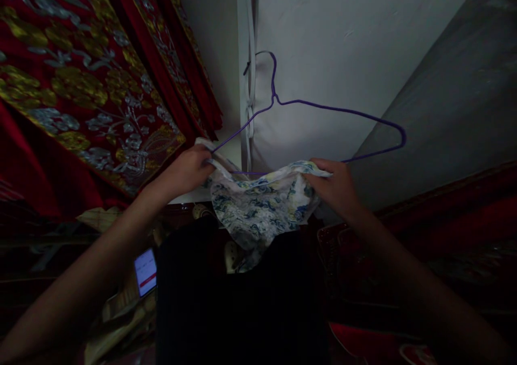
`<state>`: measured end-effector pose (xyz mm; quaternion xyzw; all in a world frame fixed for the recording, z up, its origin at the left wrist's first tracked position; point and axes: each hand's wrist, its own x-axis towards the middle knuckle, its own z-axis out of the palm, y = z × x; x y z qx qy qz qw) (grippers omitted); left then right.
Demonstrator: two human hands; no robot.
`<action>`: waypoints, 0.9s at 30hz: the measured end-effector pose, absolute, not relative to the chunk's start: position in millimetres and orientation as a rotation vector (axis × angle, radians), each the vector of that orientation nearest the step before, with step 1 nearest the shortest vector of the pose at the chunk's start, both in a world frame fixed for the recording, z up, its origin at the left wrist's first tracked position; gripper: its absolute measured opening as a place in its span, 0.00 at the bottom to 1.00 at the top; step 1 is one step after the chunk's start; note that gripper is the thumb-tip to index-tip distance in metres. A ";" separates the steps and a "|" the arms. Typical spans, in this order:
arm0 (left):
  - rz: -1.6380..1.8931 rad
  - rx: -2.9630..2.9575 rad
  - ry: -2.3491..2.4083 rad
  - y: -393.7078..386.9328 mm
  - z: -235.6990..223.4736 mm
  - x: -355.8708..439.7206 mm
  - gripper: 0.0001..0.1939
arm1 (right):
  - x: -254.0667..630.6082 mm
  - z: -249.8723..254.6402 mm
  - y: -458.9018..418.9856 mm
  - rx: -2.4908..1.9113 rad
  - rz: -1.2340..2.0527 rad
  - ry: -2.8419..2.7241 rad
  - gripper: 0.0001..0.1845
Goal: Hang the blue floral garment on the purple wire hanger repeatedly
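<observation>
A purple wire hanger (323, 105) hangs by its hook from a white cord strung along the wall. Its left shoulder runs down to my left hand (189, 168), while its right end is bare. Between my hands is a white garment with blue, green and yellow print (258, 209), its upper edge spread across the hanger's lower bar. The fingers of my left hand are closed on the garment's white strap, at the hanger's left end. My right hand (333, 184) pinches the garment's other upper corner, close to the lower bar. The garment's lower part hangs bunched over my dark clothing.
Red cloth with gold and silver embroidery (89, 85) hangs at the left. A pale wall (323, 42) stands behind the hanger. Low on the left lies a phone (145, 272) with its screen lit. A light-coloured shoe (231, 257) shows below the garment.
</observation>
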<state>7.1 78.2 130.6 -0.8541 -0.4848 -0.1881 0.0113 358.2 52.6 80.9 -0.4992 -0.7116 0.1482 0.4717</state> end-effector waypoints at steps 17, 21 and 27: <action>-0.914 -2.493 -1.314 105.6 145.6 23.0 0.23 | 387.8 123.8 22.6 -1.291 0.030 -1.526 0.39; -0.920 -2.461 -1.353 103.9 146.0 24.1 0.22 | 390.9 133.8 10.7 -1.377 0.025 -1.567 0.52; -1.066 -2.419 -1.317 108.9 148.8 9.0 0.15 | 413.0 140.3 12.1 -1.541 0.195 -1.963 0.31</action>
